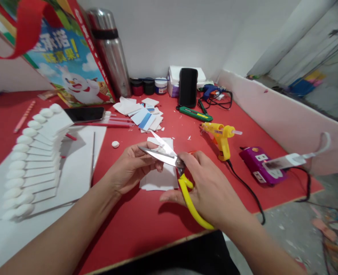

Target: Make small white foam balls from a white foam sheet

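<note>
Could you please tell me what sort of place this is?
Probably a craft workspace: a yellow glue gun and a green cutter lie on the red table, and the right hand holds scissors.

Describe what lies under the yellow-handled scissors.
Beneath the scissors, white paper and the red tabletop show; whatever the right hand and left hand cover there cannot be seen.

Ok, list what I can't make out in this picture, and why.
All in the head view:
- What, if anything, the left hand pinches: hidden by the hand itself and the scissors.
- Part of the yellow handles: behind the right hand.
- Top of the cartoon-printed bag: cut off by the upper edge.
- Lettering on the green utility knife: too small.
</note>
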`<state>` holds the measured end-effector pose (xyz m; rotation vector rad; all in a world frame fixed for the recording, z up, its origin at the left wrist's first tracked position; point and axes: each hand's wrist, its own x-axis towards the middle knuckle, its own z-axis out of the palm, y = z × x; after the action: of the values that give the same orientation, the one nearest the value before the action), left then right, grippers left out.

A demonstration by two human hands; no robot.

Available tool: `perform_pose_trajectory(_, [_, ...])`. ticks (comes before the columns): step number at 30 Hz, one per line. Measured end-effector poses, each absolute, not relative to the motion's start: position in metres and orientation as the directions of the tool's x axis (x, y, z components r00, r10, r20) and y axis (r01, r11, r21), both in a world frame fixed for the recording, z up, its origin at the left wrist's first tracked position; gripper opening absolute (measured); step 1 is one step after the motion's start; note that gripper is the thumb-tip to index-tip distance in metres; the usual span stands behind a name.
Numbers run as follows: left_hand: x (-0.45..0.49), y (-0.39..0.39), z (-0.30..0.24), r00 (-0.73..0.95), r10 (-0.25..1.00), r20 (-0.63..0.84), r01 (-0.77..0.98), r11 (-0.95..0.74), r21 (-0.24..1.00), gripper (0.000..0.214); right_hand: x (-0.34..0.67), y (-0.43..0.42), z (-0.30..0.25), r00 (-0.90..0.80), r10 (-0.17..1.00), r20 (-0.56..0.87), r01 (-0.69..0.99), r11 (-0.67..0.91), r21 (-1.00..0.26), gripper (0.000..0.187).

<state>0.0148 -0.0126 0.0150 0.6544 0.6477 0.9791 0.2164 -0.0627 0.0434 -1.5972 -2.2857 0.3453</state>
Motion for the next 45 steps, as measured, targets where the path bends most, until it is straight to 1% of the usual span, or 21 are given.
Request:
perform_pose_trajectory(5, [0.015,-0.013,0.017,0.44,0.88,-0.181,-0.533,0.418,0.735,0.017,0.219,-0.065,0.039,-0.329,0.928,0.173,0.869,0.369,-0.329,0.068])
perform_pose_trajectory(11, [0.017,-0.014,0.02,0.455,0.857,-0.241,-0.515,0.474,0.714,0.019,0.22,-0.067,0.034,-0.334,0.908,0.251,0.883,0.395,-0.254,0.066])
perform_pose_trajectory(16, [0.017,-0.015,0.018,0.497,0.839,-0.219,-0.519,0.49,0.701,0.016,0.221,-0.069,0.03,-0.328,0.904,0.274,0.896,0.39,-0.214,0.066])
perform_pose_trajectory(18, [0.016,-0.014,0.016,0.51,0.833,-0.213,-0.509,0.492,0.707,0.015,0.222,-0.071,0.029,-0.328,0.907,0.265,0.894,0.389,-0.225,0.064])
perform_pose_trajectory(21, [0.017,-0.014,0.015,0.517,0.83,-0.209,-0.496,0.489,0.718,0.014,0.224,-0.072,0.027,-0.308,0.917,0.254,0.883,0.375,-0.281,0.066])
perform_pose_trajectory(23, [0.018,-0.014,0.016,0.502,0.839,-0.21,-0.501,0.48,0.72,0.013,0.225,-0.072,0.027,-0.285,0.929,0.235,0.876,0.352,-0.329,0.068])
perform_pose_trajectory(25, [0.02,-0.014,0.017,0.479,0.85,-0.217,-0.505,0.47,0.724,0.016,0.224,-0.072,0.028,-0.269,0.939,0.214,0.877,0.331,-0.349,0.068])
perform_pose_trajectory(31, [0.019,-0.014,0.02,0.457,0.85,-0.263,-0.492,0.488,0.721,0.014,0.22,-0.069,0.028,-0.233,0.957,0.17,0.924,0.273,-0.266,0.063])
perform_pose_trajectory(33, [0.018,-0.013,0.019,0.459,0.846,-0.271,-0.478,0.492,0.727,0.013,0.221,-0.069,0.029,-0.211,0.966,0.152,0.914,0.25,-0.319,0.059])
perform_pose_trajectory(36, [0.016,-0.011,0.018,0.474,0.841,-0.258,-0.485,0.495,0.721,0.01,0.227,-0.068,0.034,-0.178,0.976,0.129,0.858,0.218,-0.465,0.058])
perform_pose_trajectory(38, [0.016,-0.01,0.017,0.49,0.836,-0.248,-0.508,0.504,0.698,0.011,0.234,-0.067,0.039,-0.168,0.977,0.132,0.834,0.213,-0.509,0.06])
perform_pose_trajectory(42, [0.017,-0.011,0.016,0.522,0.819,-0.238,-0.538,0.532,0.654,0.013,0.241,-0.065,0.041,-0.194,0.968,0.159,0.856,0.246,-0.454,0.071])
perform_pose_trajectory(45, [0.017,-0.012,0.015,0.52,0.82,-0.239,-0.54,0.533,0.652,0.011,0.237,-0.065,0.036,-0.224,0.962,0.158,0.879,0.27,-0.393,0.078])
